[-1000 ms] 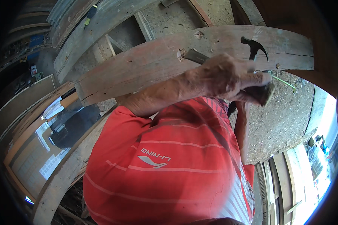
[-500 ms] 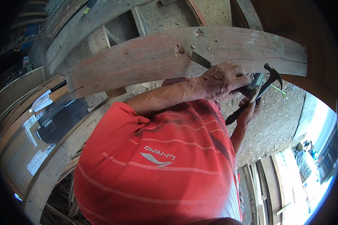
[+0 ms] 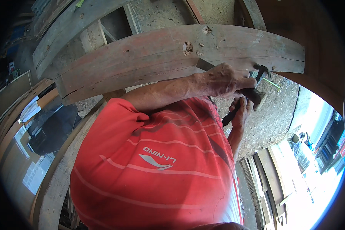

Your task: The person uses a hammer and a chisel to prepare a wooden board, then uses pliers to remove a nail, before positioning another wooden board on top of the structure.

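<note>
Plainly gripped chisel (image 3: 206, 64) and hammer (image 3: 261, 71), one per hand

Closed the left hand (image 3: 225, 81) fully round the chisel, with blade angled over the near edge of the beam (image 3: 142, 55); could not tell whether touching wood. Curled the right hand (image 3: 240, 112), partly hidden, round the hammer's dark handle, with its head just past the left fist. Risked bruised knuckles from any off-line blow, perhaps a skidding blade from slack grip. Saw the beam crosswise ahead of the shirt (image 3: 153, 142). Counted one chisel, one hammer, two pits (image 3: 188, 48) in the beam, at least three chips (image 3: 198, 52) nearby, one green strip (image 3: 271, 83), one far beam (image 3: 71, 28).
</note>
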A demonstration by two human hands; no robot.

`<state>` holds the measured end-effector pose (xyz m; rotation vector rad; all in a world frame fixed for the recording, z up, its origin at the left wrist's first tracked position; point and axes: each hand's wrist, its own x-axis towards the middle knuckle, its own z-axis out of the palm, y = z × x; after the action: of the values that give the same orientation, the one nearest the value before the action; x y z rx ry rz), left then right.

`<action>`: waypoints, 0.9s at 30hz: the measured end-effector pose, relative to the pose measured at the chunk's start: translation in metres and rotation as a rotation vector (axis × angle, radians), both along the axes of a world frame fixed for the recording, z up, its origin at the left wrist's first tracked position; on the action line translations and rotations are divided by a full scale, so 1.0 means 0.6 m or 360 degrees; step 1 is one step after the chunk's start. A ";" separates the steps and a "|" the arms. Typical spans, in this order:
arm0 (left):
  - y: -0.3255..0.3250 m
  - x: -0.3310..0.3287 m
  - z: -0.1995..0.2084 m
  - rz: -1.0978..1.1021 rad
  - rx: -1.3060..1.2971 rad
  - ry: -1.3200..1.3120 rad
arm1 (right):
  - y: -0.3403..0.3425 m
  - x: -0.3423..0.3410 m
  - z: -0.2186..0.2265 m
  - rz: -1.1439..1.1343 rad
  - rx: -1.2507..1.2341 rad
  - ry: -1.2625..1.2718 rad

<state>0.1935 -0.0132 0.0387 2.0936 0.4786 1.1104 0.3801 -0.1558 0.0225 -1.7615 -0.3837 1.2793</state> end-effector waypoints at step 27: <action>0.049 0.016 -0.011 0.0378 -0.0149 -0.0217 | 0.021 -0.014 0.006 0.0150 0.0116 -0.0441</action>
<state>0.2034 0.0160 0.0319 1.9008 0.7124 1.3299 0.3719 -0.1432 0.0262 -1.8808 -0.6695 1.0721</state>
